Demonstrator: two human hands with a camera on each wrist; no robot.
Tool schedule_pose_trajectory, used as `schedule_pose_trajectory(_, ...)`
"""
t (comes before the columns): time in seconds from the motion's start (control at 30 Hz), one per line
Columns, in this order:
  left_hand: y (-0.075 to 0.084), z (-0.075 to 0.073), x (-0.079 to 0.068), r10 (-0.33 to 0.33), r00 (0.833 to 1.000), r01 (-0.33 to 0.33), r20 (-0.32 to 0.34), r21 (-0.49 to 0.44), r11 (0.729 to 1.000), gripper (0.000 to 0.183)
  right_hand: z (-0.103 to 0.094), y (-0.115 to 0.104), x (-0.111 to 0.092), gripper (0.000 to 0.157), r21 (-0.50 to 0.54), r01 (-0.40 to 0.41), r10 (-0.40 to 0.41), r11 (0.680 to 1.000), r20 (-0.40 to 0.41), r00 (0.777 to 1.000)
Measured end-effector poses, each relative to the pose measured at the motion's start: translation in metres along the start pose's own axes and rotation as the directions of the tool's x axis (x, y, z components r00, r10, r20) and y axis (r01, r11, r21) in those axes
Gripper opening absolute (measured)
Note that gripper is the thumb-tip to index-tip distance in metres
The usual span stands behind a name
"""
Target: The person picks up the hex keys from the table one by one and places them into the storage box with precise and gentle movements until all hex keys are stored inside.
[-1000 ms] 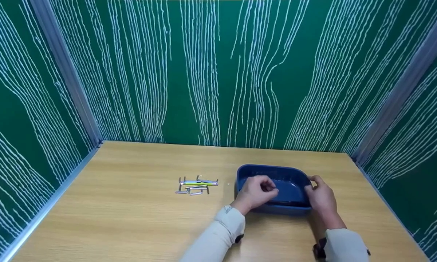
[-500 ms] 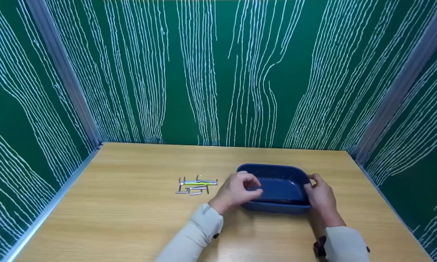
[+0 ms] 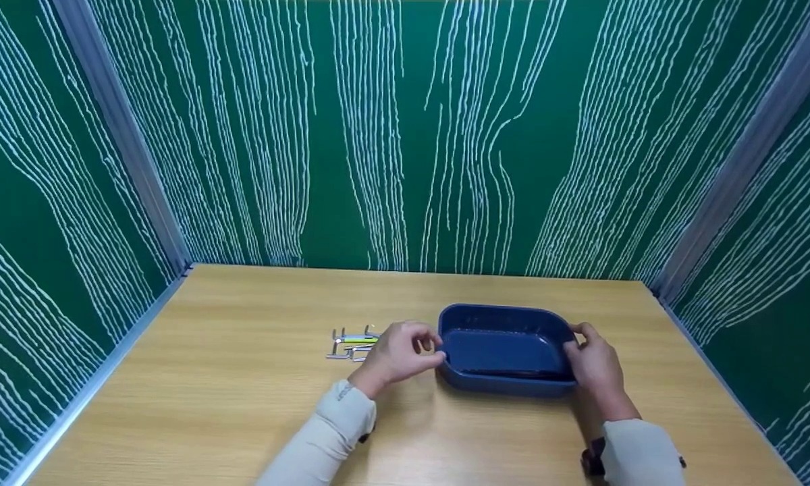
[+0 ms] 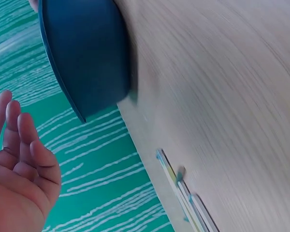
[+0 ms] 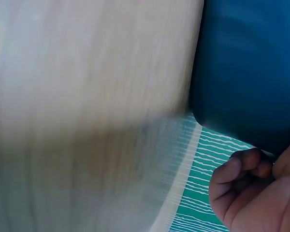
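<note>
A dark blue plastic bin [image 3: 506,345] with rounded corners stands right of the middle of the table. My right hand [image 3: 595,364] grips its right rim between thumb and fingers; in the right wrist view the fingers curl below the blue wall [image 5: 246,72]. My left hand [image 3: 399,352] hovers just outside the bin's left end, fingers loosely bent around an empty gap. In the left wrist view that hand [image 4: 24,169] has its palm showing and holds nothing. Left of it lies a small pile of L-shaped metal hex keys [image 3: 359,339], one yellow-green, partly hidden behind the hand.
The wooden table [image 3: 243,405] carries the bin and the pile. Green panels [image 3: 405,135] with white wavy lines enclose it at the back and sides, joined by grey metal posts [image 3: 118,135].
My left hand has moved left, from over the bin's inside to beyond its left rim, now covering part of the hex keys. The right hand and the bin have stayed put.
</note>
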State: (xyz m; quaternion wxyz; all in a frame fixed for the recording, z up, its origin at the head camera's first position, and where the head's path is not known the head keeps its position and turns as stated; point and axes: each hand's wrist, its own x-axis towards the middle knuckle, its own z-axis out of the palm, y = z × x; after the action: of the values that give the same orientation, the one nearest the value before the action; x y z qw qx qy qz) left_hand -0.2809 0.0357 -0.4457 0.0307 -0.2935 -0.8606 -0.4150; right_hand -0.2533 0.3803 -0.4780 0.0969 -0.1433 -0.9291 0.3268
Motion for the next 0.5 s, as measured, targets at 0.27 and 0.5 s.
schedule_pose_trajectory(0.27, -0.011, -0.017, -0.007, -0.005, 1.000, 0.007, -0.022, 0.088, 0.996, 0.015, 0.000, -0.001, 0.000, 0.040, 0.007, -0.003, 0.003, 1.000, -0.003, 1.000)
schedule_pose_trajectory(0.5, -0.020, -0.029, -0.014, -0.055, 0.998, 0.058, -0.028, 0.139, 0.989, 0.015, 0.001, -0.001, -0.001, 0.039, 0.008, -0.010, 0.010, 1.000, -0.022, 1.000)
